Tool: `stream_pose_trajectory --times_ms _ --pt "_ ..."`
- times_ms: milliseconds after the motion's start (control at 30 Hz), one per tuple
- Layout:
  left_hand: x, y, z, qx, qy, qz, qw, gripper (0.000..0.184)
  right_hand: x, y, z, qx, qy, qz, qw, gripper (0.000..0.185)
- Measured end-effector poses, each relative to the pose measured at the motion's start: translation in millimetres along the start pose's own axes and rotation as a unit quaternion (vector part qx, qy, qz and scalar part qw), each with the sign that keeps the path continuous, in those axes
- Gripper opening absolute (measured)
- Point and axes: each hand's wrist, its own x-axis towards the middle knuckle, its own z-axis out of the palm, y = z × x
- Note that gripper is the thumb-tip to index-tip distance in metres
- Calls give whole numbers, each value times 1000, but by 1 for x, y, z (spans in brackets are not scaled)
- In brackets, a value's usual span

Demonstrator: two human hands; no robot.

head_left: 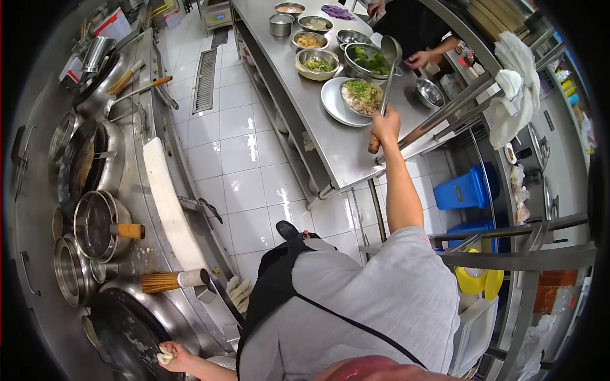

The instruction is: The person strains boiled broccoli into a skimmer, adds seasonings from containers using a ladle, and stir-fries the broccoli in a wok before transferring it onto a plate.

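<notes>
My right hand [387,124] is closed around the handle of a long metal ladle [386,86] with a wooden grip end. The ladle reaches over the steel table, past a dish of chopped greens and pale food [361,96] on a white plate [333,105]. Its bowl is beside a steel bowl of green leaves [368,60]. At the lower left, my left hand [181,360] is shut on a pale folded cloth [166,353] at the edge of a large dark wok [127,330].
Several food bowls, among them potato-like chunks [309,40], stand on the steel table [318,149]. A co-worker's hand [417,60] is across it. On the stove side lie a bamboo brush [166,281], a strainer [95,222] and more woks. A metal rail [521,259] crosses at right.
</notes>
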Motion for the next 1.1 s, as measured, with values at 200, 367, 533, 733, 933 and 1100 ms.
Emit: stream_pose_trajectory --times_ms 200,367,533,733,933,1100 --pt "17 6 -4 -15 -8 -10 1000 31 9 7 0 214 -52 -2 975 19" --pt "25 2 -27 -48 -245 -98 963 19 -49 -18 -29 471 -237 92 845 22" --pt "-17 -23 23 -13 3 29 999 11 -136 -73 -4 605 -565 109 551 44" --pt "-26 -40 41 -32 72 41 996 8 -285 -221 84 434 -750 113 486 50" --pt "-30 -42 42 -54 74 56 994 10 -432 -357 231 232 -868 -42 438 10" --pt "-34 -46 45 -45 124 77 988 11 -558 -439 353 122 -868 -202 437 3"
